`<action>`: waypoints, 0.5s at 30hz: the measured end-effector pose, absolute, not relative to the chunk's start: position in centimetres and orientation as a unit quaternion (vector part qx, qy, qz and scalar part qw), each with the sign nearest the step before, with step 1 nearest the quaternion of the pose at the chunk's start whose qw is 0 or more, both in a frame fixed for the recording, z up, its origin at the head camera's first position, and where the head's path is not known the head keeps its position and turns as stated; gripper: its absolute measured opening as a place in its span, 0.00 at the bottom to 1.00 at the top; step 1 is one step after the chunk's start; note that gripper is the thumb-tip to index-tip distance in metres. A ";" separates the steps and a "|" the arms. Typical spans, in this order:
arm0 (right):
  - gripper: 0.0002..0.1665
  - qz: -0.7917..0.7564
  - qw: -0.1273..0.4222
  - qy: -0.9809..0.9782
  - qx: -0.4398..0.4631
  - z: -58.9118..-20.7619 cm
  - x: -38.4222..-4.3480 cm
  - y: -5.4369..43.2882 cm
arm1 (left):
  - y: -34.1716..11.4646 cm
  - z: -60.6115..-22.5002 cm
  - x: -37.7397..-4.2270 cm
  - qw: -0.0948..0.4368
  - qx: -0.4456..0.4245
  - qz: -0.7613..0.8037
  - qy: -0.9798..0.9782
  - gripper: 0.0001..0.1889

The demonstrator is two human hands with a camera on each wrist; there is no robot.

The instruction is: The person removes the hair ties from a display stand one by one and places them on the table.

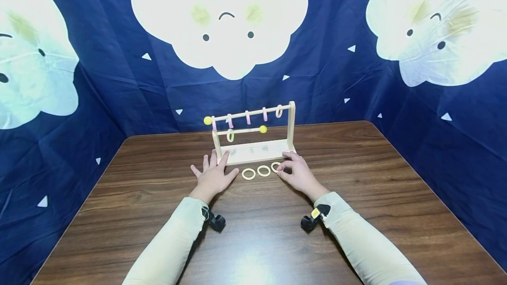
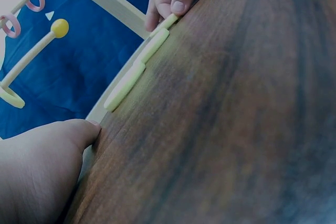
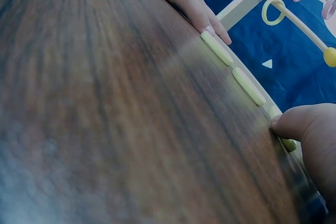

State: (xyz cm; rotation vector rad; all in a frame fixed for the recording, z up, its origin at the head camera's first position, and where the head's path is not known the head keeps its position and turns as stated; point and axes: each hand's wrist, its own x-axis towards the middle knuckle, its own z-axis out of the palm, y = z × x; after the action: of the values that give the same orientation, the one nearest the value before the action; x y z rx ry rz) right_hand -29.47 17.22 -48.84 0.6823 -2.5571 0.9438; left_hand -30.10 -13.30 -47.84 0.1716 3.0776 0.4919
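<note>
A wooden rack [image 1: 253, 151] with two rods stands near the far side of the table. Three pale yellow rings lie flat in a row before its base, the left ring [image 1: 248, 179] and middle ring [image 1: 263, 176] untouched. My right hand [image 1: 299, 175] pinches the rightmost ring [image 3: 289, 144] at its right side, thumb on its near edge; fingers cover part of it. Palm down with fingers spread, my left hand [image 1: 214, 179] rests at the left end of the rack's base, its thumb pointing toward the left ring.
Several pink rings [image 1: 248, 118] and a pale ring [image 1: 279, 111] hang on the upper rod. A yellow ring [image 1: 230, 135] hangs on the lower rod. Yellow balls [image 1: 263, 129] cap the rods' free ends. Behind the table [image 1: 158, 179] hangs a blue cloth [image 1: 328, 91] with clouds.
</note>
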 end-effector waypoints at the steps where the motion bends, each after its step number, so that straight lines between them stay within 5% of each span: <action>1: 0.03 0.331 0.157 -0.900 0.238 -48.7 -29.4 17.2 | -13.3 -47.8 -30.0 0.011 0.054 0.159 0.986 0.43; 15: 0.05 0.318 0.140 -0.908 0.233 -48.1 -28.8 17.0 | -13.3 -47.8 -30.0 0.008 0.055 0.159 0.986 0.44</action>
State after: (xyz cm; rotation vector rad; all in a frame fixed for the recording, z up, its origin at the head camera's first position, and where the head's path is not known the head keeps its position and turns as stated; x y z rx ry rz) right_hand -28.84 17.04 -48.09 0.6736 -2.6246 0.9195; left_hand -29.98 -13.35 -47.79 0.1725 3.0811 0.4957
